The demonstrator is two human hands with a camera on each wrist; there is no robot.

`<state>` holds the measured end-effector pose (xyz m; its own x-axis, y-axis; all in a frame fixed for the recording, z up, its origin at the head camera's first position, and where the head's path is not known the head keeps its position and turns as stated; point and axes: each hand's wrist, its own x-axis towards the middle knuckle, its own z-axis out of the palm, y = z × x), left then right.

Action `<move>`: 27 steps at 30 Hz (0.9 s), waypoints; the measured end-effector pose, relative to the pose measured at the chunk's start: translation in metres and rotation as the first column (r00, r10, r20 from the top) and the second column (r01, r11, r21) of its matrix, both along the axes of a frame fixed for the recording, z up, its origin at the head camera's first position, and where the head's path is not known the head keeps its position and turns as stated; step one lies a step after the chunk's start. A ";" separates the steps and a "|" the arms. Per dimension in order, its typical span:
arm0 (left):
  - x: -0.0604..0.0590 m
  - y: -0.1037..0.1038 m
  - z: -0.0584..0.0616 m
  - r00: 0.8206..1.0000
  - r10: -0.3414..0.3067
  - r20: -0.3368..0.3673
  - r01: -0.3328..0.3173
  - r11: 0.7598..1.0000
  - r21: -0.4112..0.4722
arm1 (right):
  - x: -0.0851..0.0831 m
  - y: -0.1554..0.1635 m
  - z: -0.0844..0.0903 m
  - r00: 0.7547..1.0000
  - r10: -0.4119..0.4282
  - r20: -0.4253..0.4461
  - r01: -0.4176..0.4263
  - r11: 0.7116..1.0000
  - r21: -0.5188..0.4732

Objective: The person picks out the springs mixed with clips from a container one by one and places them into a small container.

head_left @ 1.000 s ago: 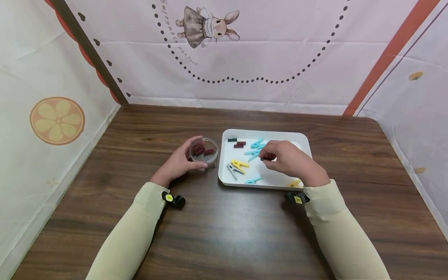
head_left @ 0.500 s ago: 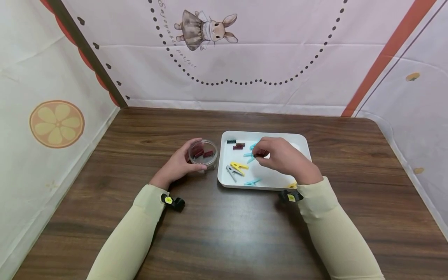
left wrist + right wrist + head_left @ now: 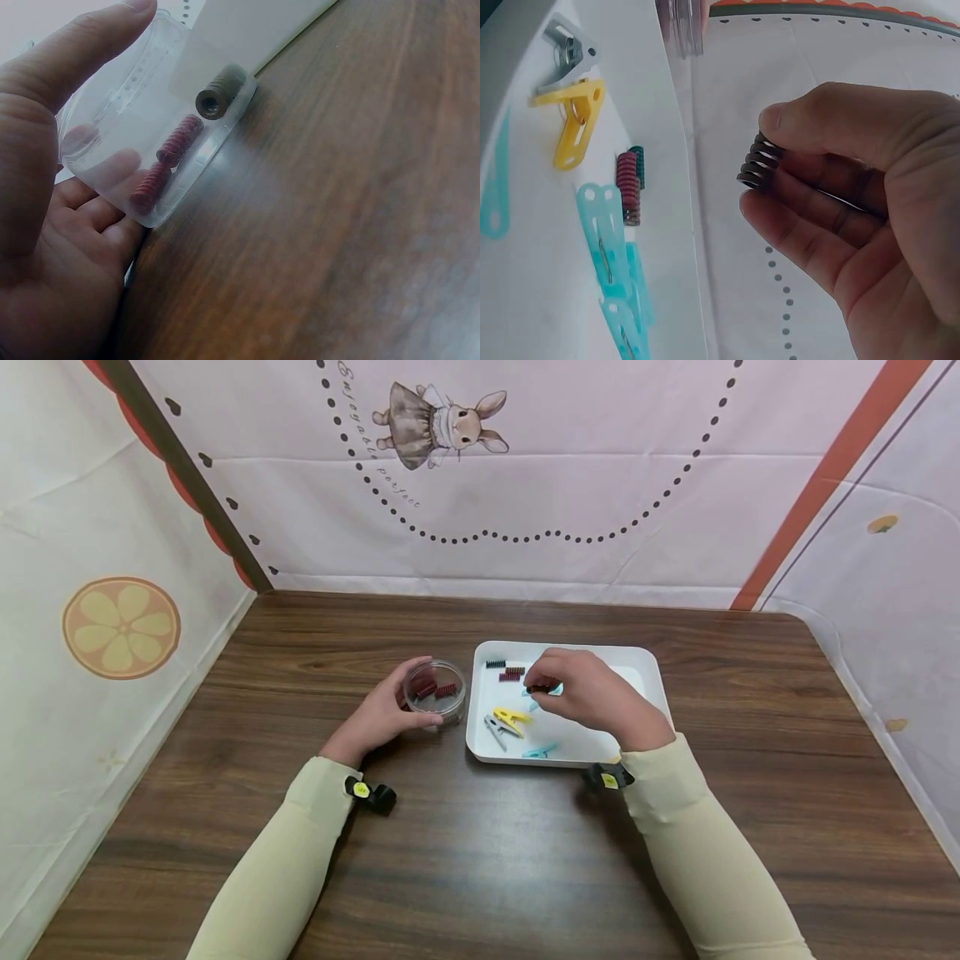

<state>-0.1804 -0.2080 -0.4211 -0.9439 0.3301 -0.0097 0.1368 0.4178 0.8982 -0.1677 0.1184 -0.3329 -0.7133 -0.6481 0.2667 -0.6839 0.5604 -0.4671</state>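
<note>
1. Big wooden table [image 3: 480, 860], with printed cloth walls on the left, far and right sides.
2. White tray [image 3: 645, 664] sitting right of centre, loaded with teal clothespins [image 3: 611, 247], a yellow clothespin [image 3: 512, 719], a grey one [image 3: 494, 729] and a few loose red and dark springs [image 3: 508, 672].
3. Left hand [image 3: 378, 714] wrapped around a clear round jar [image 3: 436, 689] just left of the tray, thumb and fingers curled on its wall.
4. Right hand [image 3: 592, 693] up over the tray's far left part, thumb and fingers pinching a small dark spring [image 3: 759, 163].
5. Red springs [image 3: 165, 161] lying inside the jar.
</note>
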 end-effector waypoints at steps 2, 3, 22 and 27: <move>0.000 0.000 0.000 1.000 -0.008 0.002 0.008 1.000 0.007 | -0.001 -0.003 0.000 1.000 0.007 -0.009 -0.007 1.000 -0.001; 0.000 0.000 0.000 1.000 -0.012 0.002 0.012 1.000 0.008 | -0.001 -0.005 0.001 1.000 0.010 -0.013 -0.010 1.000 -0.002; -0.001 0.001 0.000 1.000 -0.012 0.006 0.012 1.000 0.010 | -0.008 -0.031 0.000 0.998 0.036 -0.043 -0.036 0.999 -0.010; -0.001 0.001 -0.001 1.000 0.000 0.000 0.000 1.000 0.013 | -0.009 -0.036 0.001 0.999 0.042 -0.033 -0.043 0.999 -0.024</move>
<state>-0.1812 -0.2069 -0.4217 -0.9440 0.3298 -0.0059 0.1363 0.4064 0.9035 -0.1766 0.0825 -0.3322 -0.6759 -0.6709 0.3051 -0.7218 0.5190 -0.4578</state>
